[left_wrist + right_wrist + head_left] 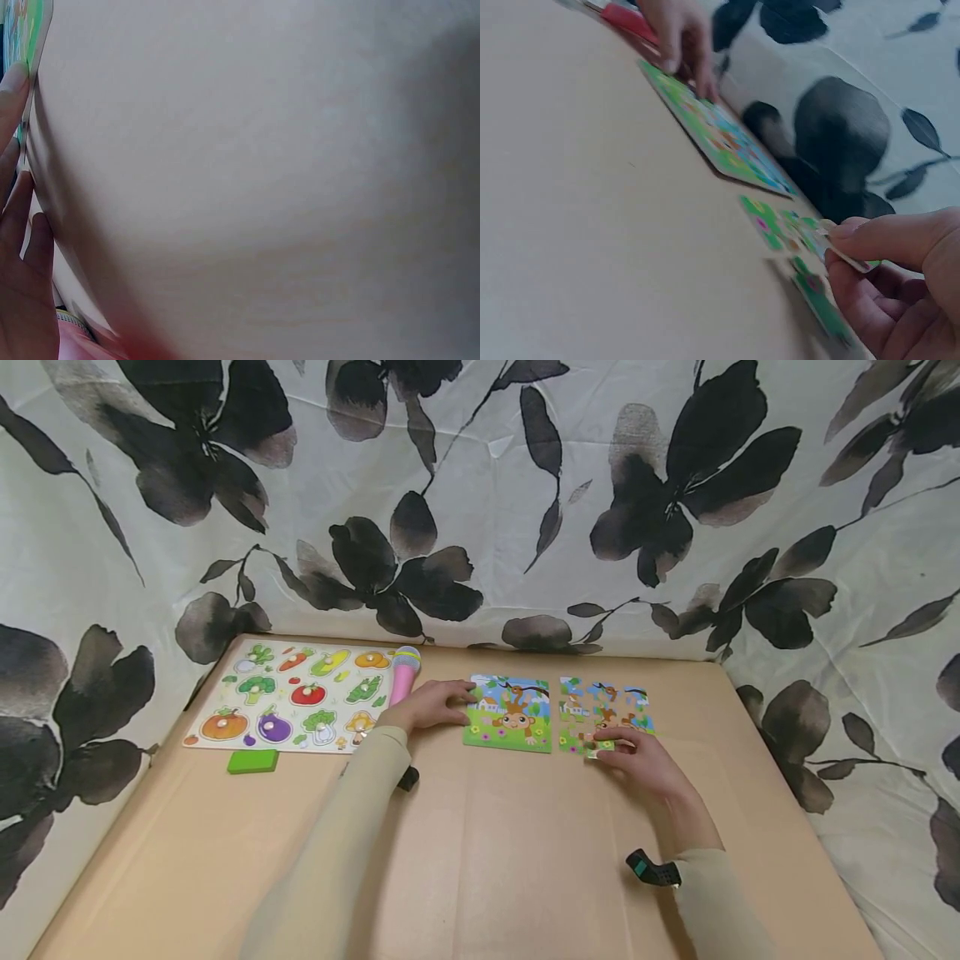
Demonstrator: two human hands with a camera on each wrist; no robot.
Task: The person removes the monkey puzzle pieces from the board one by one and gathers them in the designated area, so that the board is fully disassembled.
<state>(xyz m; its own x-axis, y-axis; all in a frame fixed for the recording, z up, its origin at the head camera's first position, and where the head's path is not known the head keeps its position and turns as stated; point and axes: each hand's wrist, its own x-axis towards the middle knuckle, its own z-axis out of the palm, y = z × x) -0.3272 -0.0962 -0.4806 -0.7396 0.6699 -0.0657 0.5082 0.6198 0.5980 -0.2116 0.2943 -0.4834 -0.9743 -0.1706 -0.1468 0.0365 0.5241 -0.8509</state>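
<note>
A square monkey picture puzzle [510, 714] lies flat near the middle of the table. My left hand [431, 706] touches its left edge, fingers mostly straight. Just to its right is a second monkey picture [576, 702] made of loose jigsaw pieces with gaps between them. Over its lower part, my right hand [648, 766] pinches a jigsaw piece [849, 257] between thumb and fingers. Close below those fingers, a green piece [821, 301] shows tilted in the right wrist view; whether it is held too, I cannot tell. The right hand hides some pieces.
A white vegetable puzzle board [258, 664] lies at the left, with a green block [252, 762] by its front edge. A pink toy microphone [402, 681] rests at the board's right edge. Floral cloth [480, 510] hangs behind the table [525, 860].
</note>
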